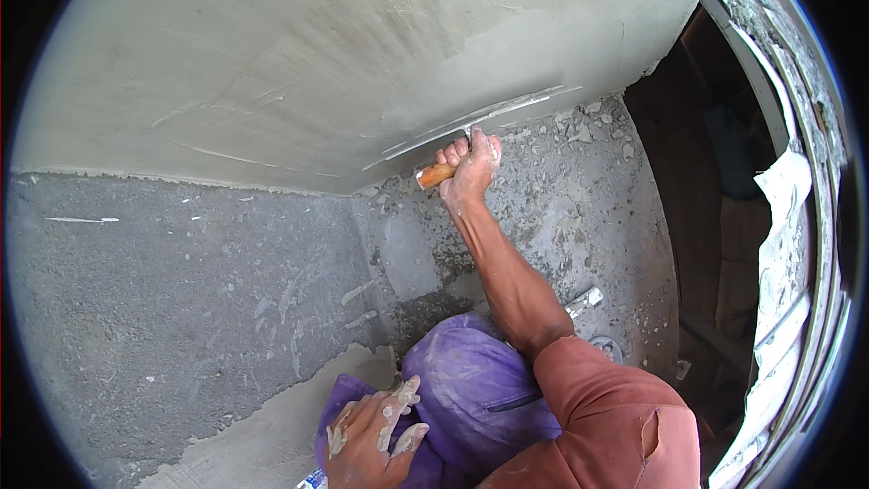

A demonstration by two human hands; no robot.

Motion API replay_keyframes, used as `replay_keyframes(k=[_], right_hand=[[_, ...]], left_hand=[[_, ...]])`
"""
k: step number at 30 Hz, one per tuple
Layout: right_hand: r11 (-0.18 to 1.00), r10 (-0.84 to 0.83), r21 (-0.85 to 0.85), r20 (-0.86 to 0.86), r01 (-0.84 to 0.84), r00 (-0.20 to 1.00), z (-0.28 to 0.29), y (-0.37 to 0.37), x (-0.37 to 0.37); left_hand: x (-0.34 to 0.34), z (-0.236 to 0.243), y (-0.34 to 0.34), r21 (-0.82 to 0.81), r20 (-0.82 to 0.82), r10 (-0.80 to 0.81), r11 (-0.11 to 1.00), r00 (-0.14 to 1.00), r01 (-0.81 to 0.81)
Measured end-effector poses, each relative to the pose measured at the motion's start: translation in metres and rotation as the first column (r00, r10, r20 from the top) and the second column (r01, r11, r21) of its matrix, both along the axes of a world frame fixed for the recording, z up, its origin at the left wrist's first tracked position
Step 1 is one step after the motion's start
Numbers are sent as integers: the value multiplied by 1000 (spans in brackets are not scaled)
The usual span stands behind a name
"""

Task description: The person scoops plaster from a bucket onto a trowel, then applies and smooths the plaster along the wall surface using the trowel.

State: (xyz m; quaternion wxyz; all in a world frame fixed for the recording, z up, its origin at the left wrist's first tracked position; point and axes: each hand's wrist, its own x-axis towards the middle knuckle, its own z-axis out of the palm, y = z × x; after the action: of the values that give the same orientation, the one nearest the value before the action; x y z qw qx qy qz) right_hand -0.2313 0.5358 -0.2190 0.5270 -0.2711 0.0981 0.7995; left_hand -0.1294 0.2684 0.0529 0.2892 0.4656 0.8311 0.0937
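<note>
My right hand (471,172) is closed around the orange-brown wooden handle of a plastering trowel (436,176). Its thin blade shows nearly edge-on, low against the smooth grey plastered wall (290,100). A pale ridge of wet plaster (516,104) runs along the blade's line near the wall's bottom edge. My left hand (373,435), smeared with plaster, is near my purple-trousered leg (471,367). Its fingers are apart, and nothing shows in them.
Rough grey concrete (181,281) lies below the wall at left. More concrete, spotted with plaster crumbs (579,181), extends to a dark curved opening (715,181) at right. A plaster-coated stub (584,302) and round metal piece (606,347) sit beside my right arm.
</note>
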Motion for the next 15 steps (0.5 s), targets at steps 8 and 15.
replay_keyframes(k=[8,15], right_hand=[[984,-15,175,-1,15,1000,133,10,9],[958,-77,281,67,55,995,229,15,2]], left_hand=[[-3,-12,-5,-27,66,117,993,991,-115],[4,-14,-5,131,35,11,991,999,-16]])
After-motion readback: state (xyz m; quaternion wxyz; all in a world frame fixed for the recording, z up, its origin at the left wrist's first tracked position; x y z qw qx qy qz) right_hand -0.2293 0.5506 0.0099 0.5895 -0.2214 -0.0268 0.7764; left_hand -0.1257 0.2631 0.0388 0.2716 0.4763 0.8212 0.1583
